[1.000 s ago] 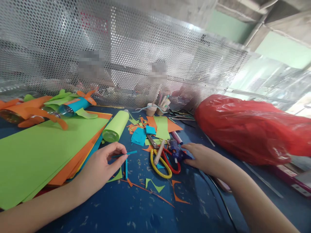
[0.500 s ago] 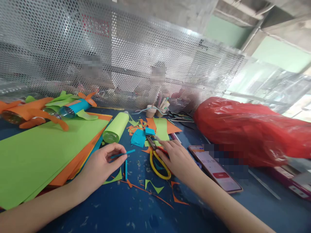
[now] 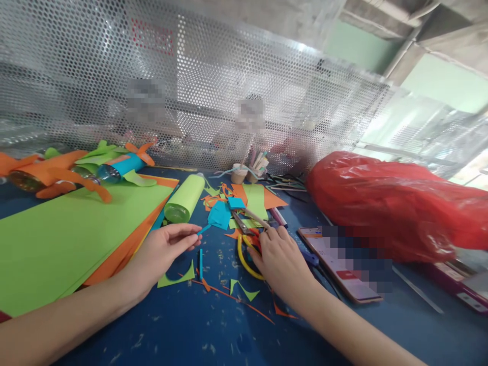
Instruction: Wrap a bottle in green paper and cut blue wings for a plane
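My left hand [image 3: 171, 249] is closed in a pinch on a thin blue paper strip [image 3: 206, 229], whose end points toward a blue paper piece [image 3: 220, 215]. Another blue strip [image 3: 201, 263] lies on the table below it. My right hand [image 3: 277, 249] has its fingers curled round a thin, light-coloured stick [image 3: 257, 217]; its tip reaches toward a small blue paper block [image 3: 236, 203]. Beneath and beside that hand rest scissors [image 3: 241, 254] with yellow on the handles, partly hidden. A green paper-wrapped bottle [image 3: 185, 197] lies ahead of my left hand.
Green sheets [image 3: 76, 239] are stacked on the left, with orange paper-covered bottles [image 3: 57, 170] behind. Green scraps [image 3: 244, 291] lie in front. A phone [image 3: 339, 264] and a red plastic bag [image 3: 373, 203] are on the right. Cups with sticks [image 3: 239, 174] stand near the perforated metal panel [image 3: 213, 76].
My right hand has drawn back slightly and curled round the stick, which now shows more clearly. The blue strip in my left hand has tilted, its free end nearer the blue paper.
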Available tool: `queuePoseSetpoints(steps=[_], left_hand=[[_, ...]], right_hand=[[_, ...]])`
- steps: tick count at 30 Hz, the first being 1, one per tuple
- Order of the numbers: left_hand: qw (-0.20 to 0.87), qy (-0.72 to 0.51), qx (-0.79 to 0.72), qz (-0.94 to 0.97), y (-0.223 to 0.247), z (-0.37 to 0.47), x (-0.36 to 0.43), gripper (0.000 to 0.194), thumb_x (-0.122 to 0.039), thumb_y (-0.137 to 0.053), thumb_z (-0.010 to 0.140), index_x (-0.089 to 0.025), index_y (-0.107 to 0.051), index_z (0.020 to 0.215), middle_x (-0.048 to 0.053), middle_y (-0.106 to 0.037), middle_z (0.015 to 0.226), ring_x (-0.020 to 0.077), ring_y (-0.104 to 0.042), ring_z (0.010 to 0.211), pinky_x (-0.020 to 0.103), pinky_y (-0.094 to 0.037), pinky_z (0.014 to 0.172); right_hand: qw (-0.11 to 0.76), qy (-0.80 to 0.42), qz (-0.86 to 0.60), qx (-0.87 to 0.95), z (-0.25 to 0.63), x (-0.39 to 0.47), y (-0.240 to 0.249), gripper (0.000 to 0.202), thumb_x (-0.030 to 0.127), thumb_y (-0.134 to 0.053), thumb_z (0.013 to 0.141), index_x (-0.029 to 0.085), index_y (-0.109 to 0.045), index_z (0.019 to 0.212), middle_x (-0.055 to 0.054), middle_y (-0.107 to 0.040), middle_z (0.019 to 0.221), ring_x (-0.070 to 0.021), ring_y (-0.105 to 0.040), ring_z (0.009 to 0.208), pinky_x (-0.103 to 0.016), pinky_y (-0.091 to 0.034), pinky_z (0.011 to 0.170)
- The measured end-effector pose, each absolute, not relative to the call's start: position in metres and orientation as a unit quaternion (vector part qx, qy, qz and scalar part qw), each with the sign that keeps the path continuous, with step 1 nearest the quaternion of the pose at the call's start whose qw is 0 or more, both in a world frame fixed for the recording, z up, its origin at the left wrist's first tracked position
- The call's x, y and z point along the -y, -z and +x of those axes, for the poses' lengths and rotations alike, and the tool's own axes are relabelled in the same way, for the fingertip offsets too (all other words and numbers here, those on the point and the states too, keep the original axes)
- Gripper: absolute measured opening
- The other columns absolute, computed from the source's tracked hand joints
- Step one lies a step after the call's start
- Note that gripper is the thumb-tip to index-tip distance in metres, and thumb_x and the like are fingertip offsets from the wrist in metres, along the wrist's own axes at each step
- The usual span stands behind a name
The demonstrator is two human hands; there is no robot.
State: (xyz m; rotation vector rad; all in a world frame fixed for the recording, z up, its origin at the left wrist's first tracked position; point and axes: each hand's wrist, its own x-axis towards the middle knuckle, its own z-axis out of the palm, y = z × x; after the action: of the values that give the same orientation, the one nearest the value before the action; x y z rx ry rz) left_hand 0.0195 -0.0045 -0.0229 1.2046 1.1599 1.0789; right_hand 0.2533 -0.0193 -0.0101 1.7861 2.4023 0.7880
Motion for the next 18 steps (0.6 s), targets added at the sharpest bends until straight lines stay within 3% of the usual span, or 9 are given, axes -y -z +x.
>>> queuePoseSetpoints(steps=[6,9,13,18], left_hand=[[0.552,-0.451,-0.488,0.503,0.024,0.018,0.003,0.014,-0.028,-0.069,0.077,-0.022,-0.07,0.089,0.003,-0.077,0.095,0.0221,-0.068,0.1,0.034,-0.05,0.085],[0.561,-0.446,-0.487,0.499,0.025,0.017,0.001,0.017,-0.031,-0.068,0.079,-0.022,-0.068,0.093,0.004,-0.077,0.097,0.0215,-0.068,0.1,0.031,-0.048,0.081],[0.571,-0.447,-0.477,0.496,0.025,0.017,0.001,0.019,-0.032,-0.068,0.079,-0.02,-0.065,0.094,0.005,-0.076,0.097,0.0207,-0.067,0.1,0.031,-0.046,0.084],[0.561,-0.456,-0.485,0.492,0.021,0.021,0.003,0.024,-0.031,-0.071,0.075,-0.019,-0.063,0.094,0.004,-0.072,0.091,0.0196,-0.068,0.088,0.03,-0.05,0.076]], right_hand=[[0.03,-0.26,0.532,-0.805,0.261,0.024,0.004,0.025,0.023,-0.048,0.091,0.013,-0.068,0.08,-0.016,-0.067,0.076,-0.0307,-0.06,0.073,-0.043,-0.047,0.066],[-0.04,-0.21,0.559,-0.801,0.27,0.022,-0.006,0.025,0.027,-0.046,0.093,0.015,-0.066,0.084,-0.014,-0.068,0.078,-0.0294,-0.063,0.075,-0.04,-0.048,0.066],[-0.187,0.081,0.599,-0.774,0.277,0.016,-0.02,0.027,0.036,-0.043,0.094,0.018,-0.063,0.091,-0.009,-0.071,0.082,-0.0237,-0.066,0.073,-0.034,-0.051,0.062],[-0.333,0.399,0.541,-0.661,0.269,0.018,-0.023,0.032,0.049,-0.044,0.092,0.02,-0.056,0.1,-0.004,-0.063,0.079,-0.017,-0.061,0.069,-0.028,-0.051,0.059]])
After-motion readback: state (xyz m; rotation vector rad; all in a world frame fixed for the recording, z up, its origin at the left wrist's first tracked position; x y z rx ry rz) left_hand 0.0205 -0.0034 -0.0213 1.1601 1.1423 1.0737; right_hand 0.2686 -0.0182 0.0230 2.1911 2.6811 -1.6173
